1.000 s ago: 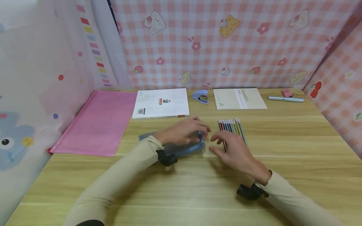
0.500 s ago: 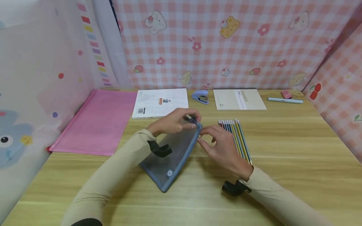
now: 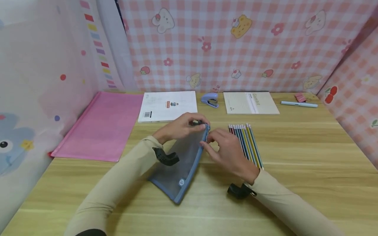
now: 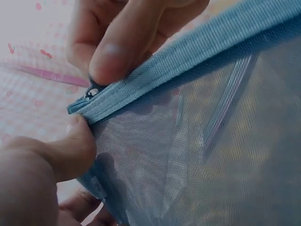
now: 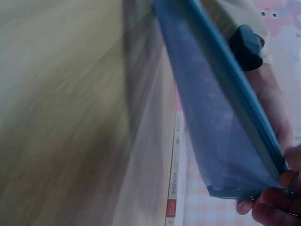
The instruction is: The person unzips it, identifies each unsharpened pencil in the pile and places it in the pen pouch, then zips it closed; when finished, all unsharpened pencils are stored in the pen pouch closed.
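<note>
The blue mesh pouch (image 3: pixel 183 160), which a second ago lay flat under the left hand (image 3: pixel 180 128), now stands tilted on the wooden table (image 3: pixel 310 183), its lower corner resting near 6 o'clock of the hands and its zip end lifted toward 12; since half a second ago it has barely shifted, while the right hand (image 3: pixel 227 149) has closed in from 3 o'clock to meet the top corner. The left hand pinches that corner's blue trim between thumb and forefinger, as the left wrist view shows plainly; the right hand's curled fingers appear to nip the small zip pull at the same corner, so the two hands are together on the pouch, and my judgement is that the zip is about to be drawn. The pull itself is tiny and mostly covered by fingertips, so whether the zip has begun to part cannot be told. The coloured pencils (image 3: pixel 246 141) lie just beside the right hand at 3 o'clock, partly hidden by it, and the right wrist view is blurred
</note>
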`<state>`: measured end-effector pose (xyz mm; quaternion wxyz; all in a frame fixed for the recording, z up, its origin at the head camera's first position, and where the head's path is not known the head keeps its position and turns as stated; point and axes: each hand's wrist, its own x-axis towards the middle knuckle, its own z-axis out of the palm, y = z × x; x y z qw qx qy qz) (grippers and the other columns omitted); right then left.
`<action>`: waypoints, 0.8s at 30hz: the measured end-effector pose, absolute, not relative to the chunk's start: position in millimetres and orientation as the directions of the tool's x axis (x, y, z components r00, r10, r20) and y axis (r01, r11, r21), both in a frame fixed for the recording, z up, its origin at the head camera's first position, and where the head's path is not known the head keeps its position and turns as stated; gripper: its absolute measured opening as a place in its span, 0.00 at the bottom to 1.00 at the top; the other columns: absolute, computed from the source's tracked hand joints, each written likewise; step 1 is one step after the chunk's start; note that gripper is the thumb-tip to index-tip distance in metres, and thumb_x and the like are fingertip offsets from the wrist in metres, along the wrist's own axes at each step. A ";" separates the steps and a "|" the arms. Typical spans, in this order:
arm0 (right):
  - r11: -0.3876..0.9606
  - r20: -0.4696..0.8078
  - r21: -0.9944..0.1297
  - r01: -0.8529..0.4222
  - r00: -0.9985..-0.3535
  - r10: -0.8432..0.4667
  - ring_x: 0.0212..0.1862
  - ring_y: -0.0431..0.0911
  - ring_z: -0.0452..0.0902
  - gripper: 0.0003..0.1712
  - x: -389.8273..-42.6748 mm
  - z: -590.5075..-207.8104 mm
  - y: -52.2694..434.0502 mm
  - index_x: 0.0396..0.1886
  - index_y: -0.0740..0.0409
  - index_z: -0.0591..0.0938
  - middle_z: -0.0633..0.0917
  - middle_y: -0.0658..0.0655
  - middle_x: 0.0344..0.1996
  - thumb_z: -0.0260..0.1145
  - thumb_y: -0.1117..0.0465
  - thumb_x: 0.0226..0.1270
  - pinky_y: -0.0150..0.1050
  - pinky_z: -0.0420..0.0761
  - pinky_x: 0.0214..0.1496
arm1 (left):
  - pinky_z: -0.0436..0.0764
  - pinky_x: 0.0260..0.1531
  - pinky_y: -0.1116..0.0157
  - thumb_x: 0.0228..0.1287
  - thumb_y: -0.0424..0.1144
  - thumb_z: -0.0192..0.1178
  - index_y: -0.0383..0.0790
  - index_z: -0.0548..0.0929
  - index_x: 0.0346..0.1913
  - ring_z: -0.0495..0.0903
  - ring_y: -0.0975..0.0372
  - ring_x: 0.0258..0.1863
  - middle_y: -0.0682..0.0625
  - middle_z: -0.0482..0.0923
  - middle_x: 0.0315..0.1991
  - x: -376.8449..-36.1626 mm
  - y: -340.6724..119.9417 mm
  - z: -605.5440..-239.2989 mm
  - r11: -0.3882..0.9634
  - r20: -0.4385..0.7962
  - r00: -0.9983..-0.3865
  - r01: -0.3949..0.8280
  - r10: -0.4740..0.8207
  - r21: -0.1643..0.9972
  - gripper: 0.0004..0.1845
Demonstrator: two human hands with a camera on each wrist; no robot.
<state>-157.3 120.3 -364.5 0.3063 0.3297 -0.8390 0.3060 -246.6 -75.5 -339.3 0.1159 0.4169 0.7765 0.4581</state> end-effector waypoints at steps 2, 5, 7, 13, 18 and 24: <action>0.596 0.714 -0.312 -0.740 -0.596 -0.367 0.30 0.44 0.81 0.06 -157.4 -362.3 119.1 0.28 0.60 0.84 0.87 0.55 0.28 0.72 0.63 0.62 0.38 0.79 0.30 | 0.78 0.53 0.62 0.75 0.34 0.55 0.37 0.85 0.48 0.80 0.60 0.50 0.44 0.84 0.48 -246.8 -75.8 -338.3 0.241 0.201 -0.651 0.523 0.731 0.818 0.09; 0.594 0.709 -0.336 -0.731 -0.611 -0.351 0.30 0.43 0.83 0.04 -157.4 -360.0 118.4 0.33 0.61 0.87 0.89 0.57 0.32 0.69 0.64 0.66 0.38 0.81 0.29 | 0.79 0.49 0.64 0.75 0.34 0.55 0.37 0.85 0.49 0.79 0.61 0.48 0.45 0.84 0.47 -248.3 -77.0 -337.5 0.251 0.207 -0.695 0.496 0.688 0.832 0.09; 0.601 0.703 -0.339 -0.723 -0.620 -0.349 0.32 0.44 0.85 0.05 -156.6 -359.4 119.0 0.35 0.61 0.88 0.90 0.58 0.36 0.69 0.64 0.67 0.38 0.82 0.29 | 0.79 0.48 0.65 0.75 0.34 0.56 0.37 0.85 0.49 0.79 0.61 0.47 0.44 0.84 0.47 -249.4 -77.5 -337.2 0.255 0.205 -0.712 0.482 0.672 0.838 0.10; 0.626 0.673 -0.270 -0.732 -0.608 -0.420 0.40 0.48 0.89 0.05 -149.0 -363.5 119.3 0.34 0.61 0.89 0.91 0.58 0.37 0.70 0.64 0.65 0.43 0.87 0.40 | 0.79 0.51 0.62 0.76 0.38 0.54 0.37 0.84 0.53 0.79 0.59 0.48 0.45 0.82 0.50 -253.8 -81.5 -337.1 0.280 0.156 -0.766 0.405 0.624 0.871 0.13; 0.610 0.643 -0.236 -0.756 -0.593 -0.485 0.40 0.47 0.90 0.06 -139.2 -365.9 115.8 0.32 0.59 0.89 0.91 0.56 0.36 0.69 0.62 0.67 0.43 0.88 0.44 | 0.77 0.56 0.58 0.77 0.39 0.53 0.39 0.83 0.56 0.80 0.57 0.54 0.45 0.81 0.54 -257.3 -89.2 -334.2 0.305 0.107 -0.827 0.320 0.552 0.897 0.14; 0.587 0.640 -0.201 -0.784 -0.559 -0.527 0.41 0.47 0.90 0.04 -126.7 -362.6 113.2 0.32 0.58 0.89 0.91 0.56 0.36 0.73 0.62 0.62 0.43 0.88 0.44 | 0.77 0.55 0.59 0.77 0.38 0.53 0.37 0.82 0.57 0.80 0.54 0.58 0.44 0.80 0.54 -261.9 -92.2 -331.6 0.270 0.074 -0.874 0.227 0.480 0.936 0.15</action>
